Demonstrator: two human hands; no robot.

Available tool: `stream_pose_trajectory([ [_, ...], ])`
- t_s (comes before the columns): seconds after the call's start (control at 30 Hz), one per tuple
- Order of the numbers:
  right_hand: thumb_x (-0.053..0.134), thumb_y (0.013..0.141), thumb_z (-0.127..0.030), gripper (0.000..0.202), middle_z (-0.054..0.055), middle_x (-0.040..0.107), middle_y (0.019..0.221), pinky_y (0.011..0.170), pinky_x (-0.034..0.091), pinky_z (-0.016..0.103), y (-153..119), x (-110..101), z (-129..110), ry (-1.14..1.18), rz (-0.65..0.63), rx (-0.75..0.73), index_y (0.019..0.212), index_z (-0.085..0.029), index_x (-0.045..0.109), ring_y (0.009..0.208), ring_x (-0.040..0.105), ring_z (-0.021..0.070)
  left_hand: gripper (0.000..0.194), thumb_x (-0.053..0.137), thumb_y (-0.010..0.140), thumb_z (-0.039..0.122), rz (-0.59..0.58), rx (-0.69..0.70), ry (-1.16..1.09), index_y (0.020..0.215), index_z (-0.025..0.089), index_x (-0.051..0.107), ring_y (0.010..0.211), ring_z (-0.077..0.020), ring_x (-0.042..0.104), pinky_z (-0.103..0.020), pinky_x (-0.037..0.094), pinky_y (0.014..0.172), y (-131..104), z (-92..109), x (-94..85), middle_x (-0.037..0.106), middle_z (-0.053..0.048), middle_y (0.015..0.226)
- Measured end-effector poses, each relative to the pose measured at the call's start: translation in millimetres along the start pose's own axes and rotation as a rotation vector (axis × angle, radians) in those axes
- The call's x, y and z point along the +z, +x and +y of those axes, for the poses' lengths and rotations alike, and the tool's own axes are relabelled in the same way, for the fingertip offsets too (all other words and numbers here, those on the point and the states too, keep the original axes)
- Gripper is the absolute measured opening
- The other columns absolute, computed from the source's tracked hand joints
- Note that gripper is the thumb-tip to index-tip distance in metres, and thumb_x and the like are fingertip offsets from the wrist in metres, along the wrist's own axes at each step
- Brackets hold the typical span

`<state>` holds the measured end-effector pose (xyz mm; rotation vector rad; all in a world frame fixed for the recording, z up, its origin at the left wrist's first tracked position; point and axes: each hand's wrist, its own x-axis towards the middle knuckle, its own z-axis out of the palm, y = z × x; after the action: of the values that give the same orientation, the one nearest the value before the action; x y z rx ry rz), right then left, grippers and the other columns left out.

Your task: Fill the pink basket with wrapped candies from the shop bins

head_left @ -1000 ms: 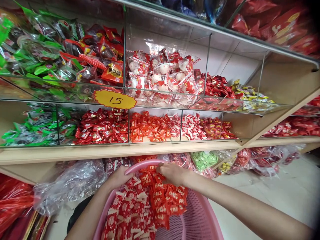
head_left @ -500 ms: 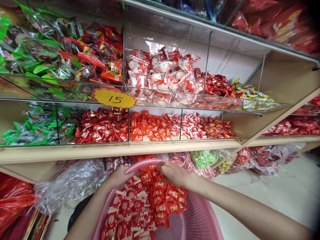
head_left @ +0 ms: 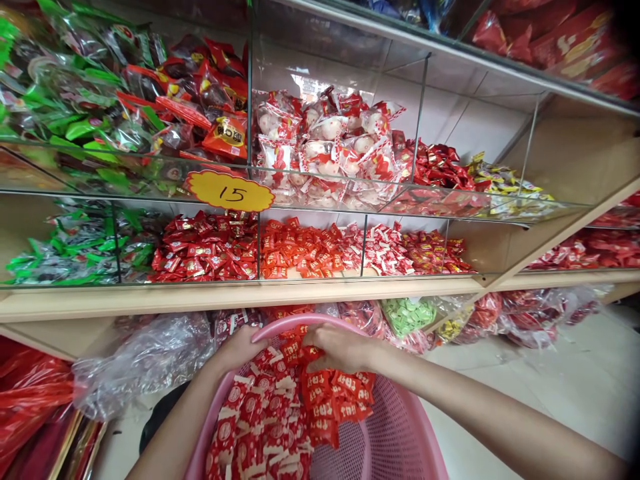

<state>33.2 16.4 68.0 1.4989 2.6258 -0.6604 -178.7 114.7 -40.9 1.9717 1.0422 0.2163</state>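
A pink plastic basket (head_left: 420, 427) with mesh sides is tilted below the shelf. My left hand (head_left: 243, 348) is closed over its upper left rim. Inside, red-and-white wrapped candies (head_left: 267, 427) fill the left side, and orange-red wrapped candies (head_left: 345, 397) lie heaped in the middle. My right hand (head_left: 340, 347) reaches in past the far rim, fingers and thumb curled around some orange-red candies at the top of that heap. How many it holds is hidden.
Glass-fronted shelf bins (head_left: 310, 250) of wrapped candy stand ahead, with a yellow price tag (head_left: 231, 191) on the upper edge. Below the wooden shelf edge (head_left: 150, 298) lie clear plastic bags (head_left: 145, 360) and a bag of green candies (head_left: 407, 317). A red bag (head_left: 30, 393) is at left.
My right hand has moved from the basket's far rim a little left and down into the orange-red candies. My left hand stays on the rim.
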Motion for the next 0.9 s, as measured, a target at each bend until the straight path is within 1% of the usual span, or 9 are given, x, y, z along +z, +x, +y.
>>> stream_pose_trajectory([
  [0.07, 0.058, 0.072, -0.034, 0.022, 0.002, 0.056, 0.079, 0.063, 0.042, 0.025, 2, 3, -4, 0.0, 0.005, -0.043, 0.082, -0.015, 0.057, 0.07, 0.052, 0.0132, 0.031, 0.044, 0.068, 0.041, 0.001, -0.001, -0.003, 0.069, 0.013, 0.059, 0.048, -0.0086, 0.036, -0.019, 0.028, 0.049, 0, 0, -0.2, 0.043, 0.005, 0.052],
  [0.13, 0.057, 0.073, -0.03, 0.018, 0.003, 0.056, 0.083, 0.065, 0.042, 0.024, 3, 7, -10, -0.047, 0.034, -0.106, 0.085, -0.015, 0.057, 0.074, 0.052, 0.0135, 0.031, 0.045, 0.069, 0.042, 0.001, -0.004, 0.003, 0.065, 0.014, 0.057, 0.047, -0.0082, 0.035, -0.019, 0.027, 0.048, -1, 2, -0.6, 0.041, 0.005, 0.05],
  [0.23, 0.05, 0.077, -0.021, 0.013, 0.004, 0.055, 0.09, 0.064, 0.042, 0.023, 1, 16, -18, -0.146, 0.07, -0.192, 0.089, -0.017, 0.056, 0.076, 0.052, 0.0125, 0.032, 0.045, 0.069, 0.044, 0.004, 0.004, 0.01, 0.066, 0.014, 0.056, 0.048, -0.0086, 0.036, -0.019, 0.028, 0.049, -1, 3, -0.8, 0.042, 0.005, 0.052],
  [0.3, 0.044, 0.08, -0.017, 0.015, 0.004, 0.055, 0.091, 0.061, 0.041, 0.022, 1, 24, -23, -0.207, 0.085, -0.218, 0.09, -0.019, 0.055, 0.074, 0.051, 0.0114, 0.033, 0.045, 0.069, 0.044, 0.013, 0.011, 0.014, 0.066, 0.013, 0.057, 0.048, -0.0088, 0.037, -0.019, 0.028, 0.048, -1, 3, -0.2, 0.043, 0.005, 0.053],
  [0.4, 0.038, 0.084, -0.019, 0.019, 0.004, 0.055, 0.089, 0.061, 0.04, 0.023, 2, 39, -24, -0.302, 0.118, -0.242, 0.09, -0.02, 0.056, 0.074, 0.05, 0.0118, 0.032, 0.045, 0.068, 0.043, 0.028, 0.014, 0.017, 0.065, 0.014, 0.056, 0.048, -0.0087, 0.038, -0.019, 0.028, 0.049, 0, 1, 0.7, 0.044, 0.005, 0.053],
  [0.5, 0.037, 0.085, -0.02, 0.021, 0.004, 0.056, 0.087, 0.065, 0.041, 0.025, 4, 49, -22, -0.366, 0.142, -0.278, 0.089, -0.02, 0.057, 0.078, 0.05, 0.0135, 0.032, 0.046, 0.068, 0.044, 0.031, 0.01, 0.009, 0.066, 0.014, 0.057, 0.048, -0.0088, 0.039, -0.019, 0.029, 0.049, -1, 0, 0.9, 0.045, 0.005, 0.053],
  [0.7, 0.036, 0.086, -0.019, 0.023, 0.003, 0.056, 0.09, 0.075, 0.039, 0.027, 4, 49, -17, -0.448, 0.146, -0.299, 0.09, -0.021, 0.058, 0.087, 0.048, 0.0137, 0.033, 0.045, 0.069, 0.044, 0.028, 0.013, 0.014, 0.069, 0.014, 0.058, 0.048, -0.0087, 0.039, -0.019, 0.029, 0.049, -2, -1, 0.0, 0.046, 0.005, 0.054],
  [0.77, 0.035, 0.087, -0.02, 0.024, 0.003, 0.056, 0.09, 0.075, 0.04, 0.027, 4, 50, -16, -0.463, 0.146, -0.307, 0.09, -0.021, 0.059, 0.086, 0.048, 0.0132, 0.034, 0.045, 0.069, 0.044, 0.03, 0.006, 0.01, 0.07, 0.013, 0.058, 0.047, -0.0087, 0.039, -0.019, 0.029, 0.049, -1, -2, 0.3, 0.046, 0.005, 0.054],
  [0.9, 0.037, 0.086, -0.018, 0.023, 0.003, 0.057, 0.087, 0.068, 0.043, 0.025, 6, 58, -17, -0.46, 0.156, -0.32, 0.092, -0.02, 0.059, 0.082, 0.05, 0.0137, 0.034, 0.045, 0.068, 0.045, 0.019, -0.008, -0.012, 0.07, 0.013, 0.058, 0.047, -0.0089, 0.039, -0.019, 0.029, 0.048, -1, -1, 1.2, 0.045, 0.005, 0.053],
])
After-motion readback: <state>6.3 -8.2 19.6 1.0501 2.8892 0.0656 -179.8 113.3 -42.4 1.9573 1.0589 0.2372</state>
